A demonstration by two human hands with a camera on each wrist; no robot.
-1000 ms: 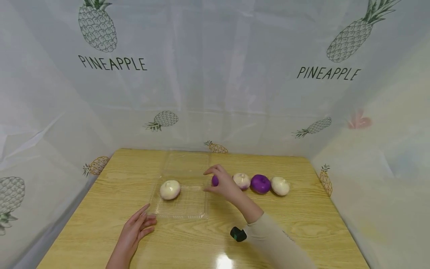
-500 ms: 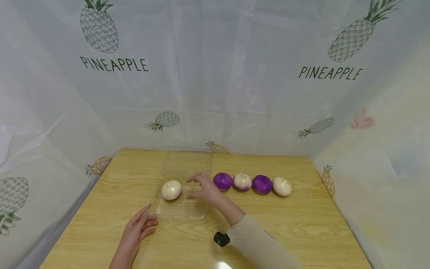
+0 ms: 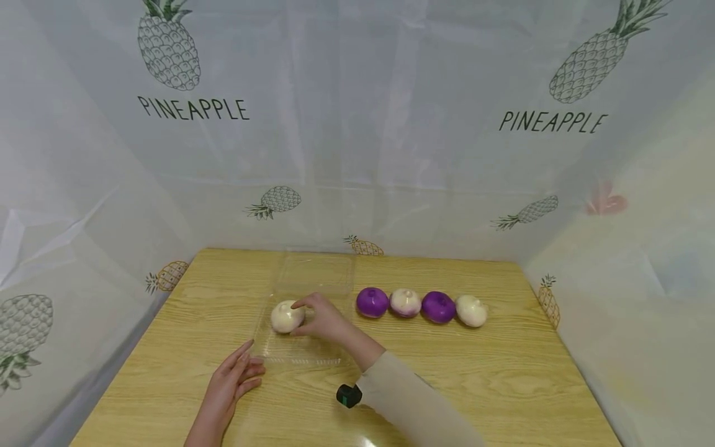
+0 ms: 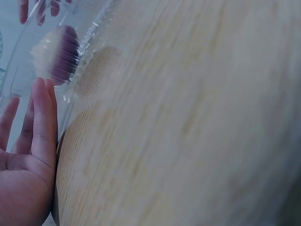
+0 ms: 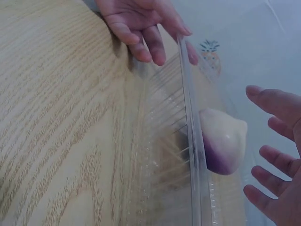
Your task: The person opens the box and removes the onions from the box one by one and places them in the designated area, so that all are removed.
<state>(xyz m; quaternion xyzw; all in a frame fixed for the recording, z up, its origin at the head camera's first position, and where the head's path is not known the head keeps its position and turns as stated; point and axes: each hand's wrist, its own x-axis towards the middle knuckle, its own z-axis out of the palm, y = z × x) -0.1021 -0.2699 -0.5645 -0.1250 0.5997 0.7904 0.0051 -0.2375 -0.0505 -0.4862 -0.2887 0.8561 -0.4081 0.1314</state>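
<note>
A turnip (image 3: pixel 283 318), glossy white above and purple below, sits in the left part of a clear plastic box (image 3: pixel 296 352) whose lid (image 3: pixel 315 273) lies folded back. My right hand (image 3: pixel 328 324) reaches over the box from the right, thumb and forefinger spread at the turnip's right side. In the right wrist view, a gap shows between those fingers and the turnip (image 5: pixel 223 141). My left hand (image 3: pixel 228 385) lies at the box's front left corner, its fingers extended. Fingertips (image 4: pixel 40 89) touch or nearly touch the box wall in the left wrist view.
Right of the box, a row of turnips stands on the wooden table (image 3: pixel 475 385): a purple one (image 3: pixel 372 302), a white-and-purple one (image 3: pixel 405 303), another purple one (image 3: pixel 438 307) and a white one (image 3: pixel 472 311). A pineapple-print curtain (image 3: pixel 368 155) surrounds the table.
My right hand has moved left, from beside the nearest purple turnip, over the box to the turnip inside. The left hand stays at the box corner.
</note>
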